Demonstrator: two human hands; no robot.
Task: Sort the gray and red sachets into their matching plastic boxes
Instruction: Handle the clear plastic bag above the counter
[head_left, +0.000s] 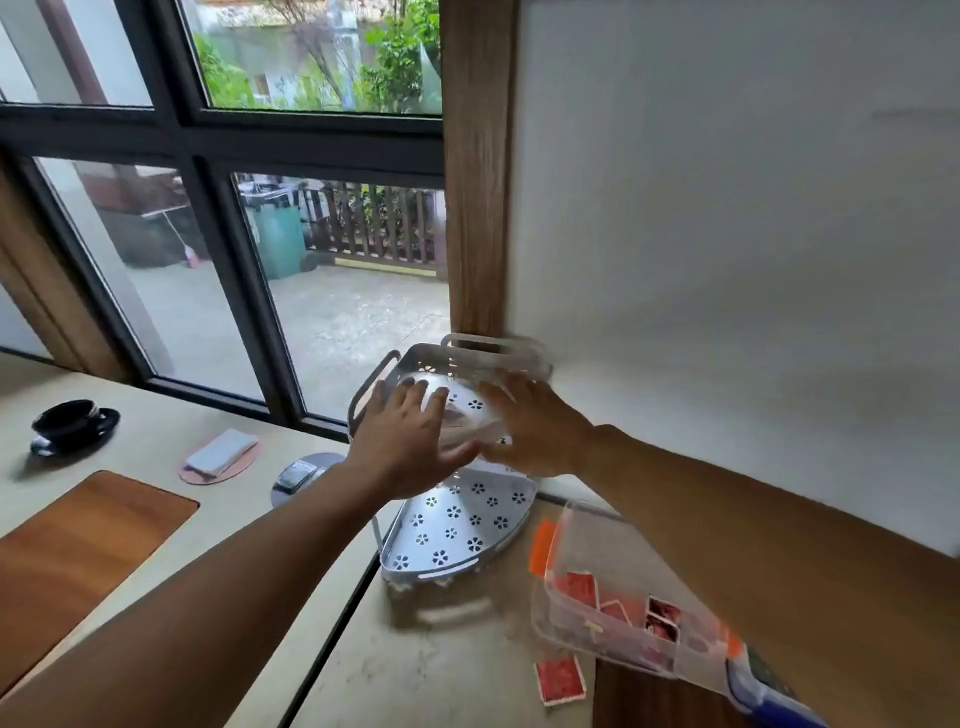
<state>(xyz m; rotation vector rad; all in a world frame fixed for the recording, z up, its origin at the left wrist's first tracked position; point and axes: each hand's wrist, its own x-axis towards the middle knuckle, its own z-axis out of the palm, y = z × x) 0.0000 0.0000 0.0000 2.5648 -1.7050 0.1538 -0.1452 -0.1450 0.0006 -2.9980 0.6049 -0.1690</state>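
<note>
A clear plastic box (470, 423) is held between the left hand (410, 441) and the right hand (530, 426), over the top shelf of a white corner rack (457, 525). The fingers of both hands are spread and pressed on the sides of the box. The box is see-through and blurred, and something gray can be seen inside it, though it cannot be told what. The rack has little flower-shaped holes in its shelves. To the right of the rack, a second clear box (602, 597) is seen lying on the table (415, 675), with red sachets (582, 590) inside it. One more red sachet (560, 679) is left flat on the table, just in front of that box. Far to the left of the rack, a black cup (70, 421) is set on a saucer.
</note>
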